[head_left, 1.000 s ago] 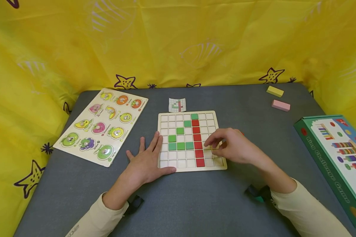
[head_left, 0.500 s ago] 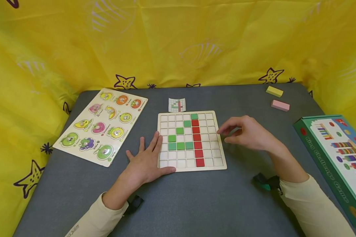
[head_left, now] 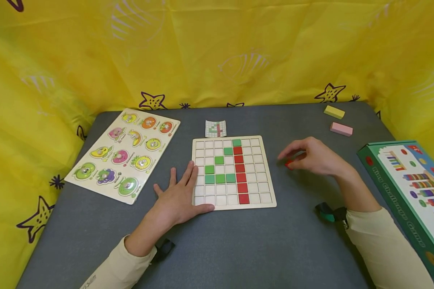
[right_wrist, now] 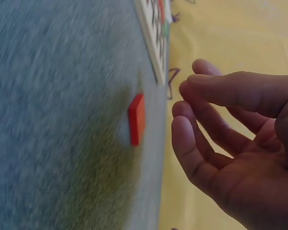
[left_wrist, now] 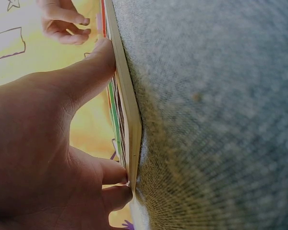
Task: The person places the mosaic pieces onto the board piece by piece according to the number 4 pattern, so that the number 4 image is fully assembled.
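The right hand (head_left: 316, 156) hovers over the grey worktop (head_left: 238, 245), well to the right of the grid board (head_left: 233, 172). Its grip is loose: the fingers (right_wrist: 201, 139) are gently curled and spread, with nothing between them. A small red tile (head_left: 288, 163) lies flat on the worktop just under the fingertips; in the right wrist view the tile (right_wrist: 137, 119) is plainly apart from the hand, a gap showing between them.

The left hand (head_left: 179, 196) lies flat with straight fingers at the board's near left corner, the thumb along the front edge and the fingertips resting on the left rim. From the left wrist view the thumb (left_wrist: 93, 72) presses against the board's edge (left_wrist: 127, 110). This grip holds nothing; it only bears on the board.

On the board, beyond the left hand's fingertips, sit green tiles (head_left: 220, 172) in a stepped shape, and next to them a column of red tiles (head_left: 240, 172).

Far beyond the board lies a small pattern card (head_left: 215, 128). Left of the left hand lies a fruit puzzle (head_left: 124, 154). Beyond the right hand lie a yellow block (head_left: 334, 112) and a pink block (head_left: 341, 129), and to its right a green box (head_left: 408, 188).
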Motion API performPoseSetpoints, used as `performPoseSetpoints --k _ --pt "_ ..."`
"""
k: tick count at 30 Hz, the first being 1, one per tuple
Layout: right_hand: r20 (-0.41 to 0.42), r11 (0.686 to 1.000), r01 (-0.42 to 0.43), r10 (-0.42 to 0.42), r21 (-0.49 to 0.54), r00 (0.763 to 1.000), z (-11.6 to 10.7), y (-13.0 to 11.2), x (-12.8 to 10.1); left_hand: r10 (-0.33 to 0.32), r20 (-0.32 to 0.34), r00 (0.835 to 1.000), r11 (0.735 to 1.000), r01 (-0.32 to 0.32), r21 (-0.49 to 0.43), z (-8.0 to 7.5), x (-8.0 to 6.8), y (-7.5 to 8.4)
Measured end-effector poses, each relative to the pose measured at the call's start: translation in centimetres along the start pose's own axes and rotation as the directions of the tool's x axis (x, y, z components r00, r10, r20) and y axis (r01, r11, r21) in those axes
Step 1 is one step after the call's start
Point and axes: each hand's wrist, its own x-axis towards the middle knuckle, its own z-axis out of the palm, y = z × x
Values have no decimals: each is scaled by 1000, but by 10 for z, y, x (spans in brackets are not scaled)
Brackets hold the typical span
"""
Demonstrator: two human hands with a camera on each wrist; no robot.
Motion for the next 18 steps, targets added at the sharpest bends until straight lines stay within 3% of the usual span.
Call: performPoseSetpoints --k 7,18 --pt "16 999 -36 36 -20 999 -2 13 2 0 -1 1000 1000 0 -2 0 0 0" --pt "20 995 -20 22 -95 1000 1 28 6 4 -6 1000 1000 -4 -1 1 0 -1"
